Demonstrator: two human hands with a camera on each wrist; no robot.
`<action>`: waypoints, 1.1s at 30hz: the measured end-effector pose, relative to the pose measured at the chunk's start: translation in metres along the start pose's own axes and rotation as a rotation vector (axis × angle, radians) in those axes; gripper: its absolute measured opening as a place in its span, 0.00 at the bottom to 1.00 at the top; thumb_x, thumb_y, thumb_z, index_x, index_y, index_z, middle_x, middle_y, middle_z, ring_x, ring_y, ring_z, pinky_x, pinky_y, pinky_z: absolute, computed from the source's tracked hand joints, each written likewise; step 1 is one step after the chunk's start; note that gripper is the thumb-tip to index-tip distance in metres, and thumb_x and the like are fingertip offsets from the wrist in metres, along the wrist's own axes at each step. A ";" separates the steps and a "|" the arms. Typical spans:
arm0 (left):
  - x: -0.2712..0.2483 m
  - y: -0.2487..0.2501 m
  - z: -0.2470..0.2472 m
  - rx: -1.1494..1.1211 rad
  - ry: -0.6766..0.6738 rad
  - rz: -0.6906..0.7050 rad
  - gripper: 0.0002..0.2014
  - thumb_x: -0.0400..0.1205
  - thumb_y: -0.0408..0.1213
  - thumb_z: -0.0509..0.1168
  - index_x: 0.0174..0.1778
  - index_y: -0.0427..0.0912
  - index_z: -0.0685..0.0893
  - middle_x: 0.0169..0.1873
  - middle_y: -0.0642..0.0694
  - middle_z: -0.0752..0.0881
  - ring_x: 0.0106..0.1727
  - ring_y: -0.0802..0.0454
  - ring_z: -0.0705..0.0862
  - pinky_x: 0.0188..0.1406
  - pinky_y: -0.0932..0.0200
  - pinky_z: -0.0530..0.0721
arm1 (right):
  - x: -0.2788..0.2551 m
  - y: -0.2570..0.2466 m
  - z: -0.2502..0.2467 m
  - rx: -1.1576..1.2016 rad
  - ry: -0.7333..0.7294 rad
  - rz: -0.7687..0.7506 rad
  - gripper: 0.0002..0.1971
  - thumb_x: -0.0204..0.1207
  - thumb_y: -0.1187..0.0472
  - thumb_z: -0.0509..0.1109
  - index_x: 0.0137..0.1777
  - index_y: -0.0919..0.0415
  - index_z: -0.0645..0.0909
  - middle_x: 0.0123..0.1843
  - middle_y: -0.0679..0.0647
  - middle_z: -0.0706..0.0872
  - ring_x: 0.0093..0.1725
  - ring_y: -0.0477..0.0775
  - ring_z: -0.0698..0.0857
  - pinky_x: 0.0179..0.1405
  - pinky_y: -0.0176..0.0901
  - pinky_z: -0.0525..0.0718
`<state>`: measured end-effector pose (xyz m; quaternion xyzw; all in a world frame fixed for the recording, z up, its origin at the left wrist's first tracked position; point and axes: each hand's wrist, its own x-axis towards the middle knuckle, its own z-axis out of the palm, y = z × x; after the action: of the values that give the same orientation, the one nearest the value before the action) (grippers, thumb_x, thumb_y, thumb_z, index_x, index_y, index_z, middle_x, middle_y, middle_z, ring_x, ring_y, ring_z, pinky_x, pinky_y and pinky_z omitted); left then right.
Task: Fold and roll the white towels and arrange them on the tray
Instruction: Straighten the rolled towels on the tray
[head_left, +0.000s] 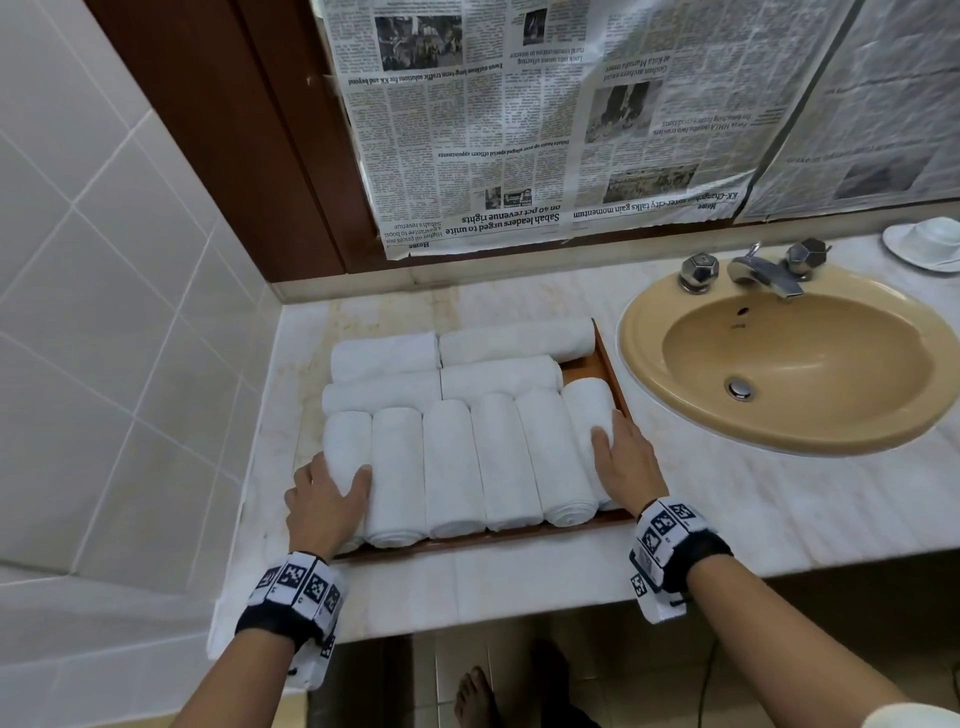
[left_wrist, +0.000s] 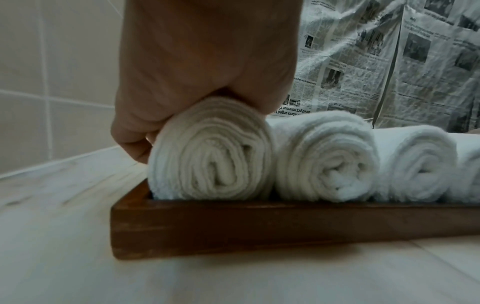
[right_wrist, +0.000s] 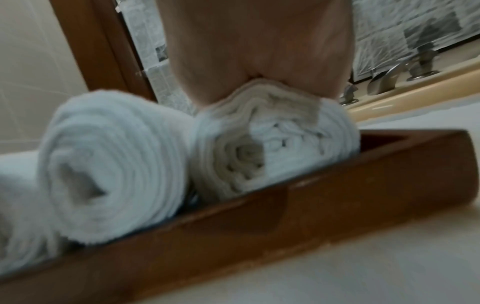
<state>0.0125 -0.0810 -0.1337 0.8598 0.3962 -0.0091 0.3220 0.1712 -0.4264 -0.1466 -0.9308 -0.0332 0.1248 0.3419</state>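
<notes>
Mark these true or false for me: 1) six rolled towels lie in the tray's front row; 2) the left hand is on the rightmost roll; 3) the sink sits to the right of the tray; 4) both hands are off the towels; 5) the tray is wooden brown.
1) True: six rolls lie side by side in the front row of the tray.
2) False: the left hand grips the leftmost roll; the right hand rests on the rightmost roll.
3) True: the sink is to the tray's right.
4) False: each hand touches a roll.
5) True.
</notes>
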 end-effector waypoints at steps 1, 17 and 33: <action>-0.002 0.000 -0.001 0.008 0.006 0.018 0.41 0.79 0.65 0.60 0.82 0.42 0.62 0.80 0.36 0.64 0.75 0.31 0.65 0.73 0.34 0.67 | -0.002 -0.002 -0.002 -0.026 0.019 -0.016 0.28 0.87 0.49 0.54 0.81 0.67 0.62 0.81 0.66 0.68 0.78 0.66 0.69 0.77 0.58 0.68; -0.038 0.008 0.004 0.530 -0.172 0.427 0.62 0.60 0.76 0.72 0.80 0.78 0.35 0.85 0.62 0.32 0.86 0.45 0.30 0.75 0.22 0.59 | -0.040 -0.011 -0.001 -0.681 -0.236 -0.487 0.59 0.65 0.24 0.60 0.85 0.46 0.28 0.88 0.53 0.34 0.87 0.51 0.39 0.82 0.65 0.33; -0.057 0.038 0.027 0.549 -0.184 0.601 0.50 0.69 0.82 0.55 0.82 0.75 0.35 0.85 0.61 0.32 0.86 0.45 0.31 0.78 0.22 0.41 | -0.062 -0.049 0.022 -0.510 -0.236 -0.514 0.52 0.71 0.28 0.58 0.87 0.48 0.34 0.88 0.48 0.34 0.86 0.50 0.34 0.85 0.61 0.39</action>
<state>0.0061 -0.1527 -0.1183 0.9867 0.0802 -0.0967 0.1031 0.1066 -0.3844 -0.1179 -0.9266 -0.3347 0.1289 0.1132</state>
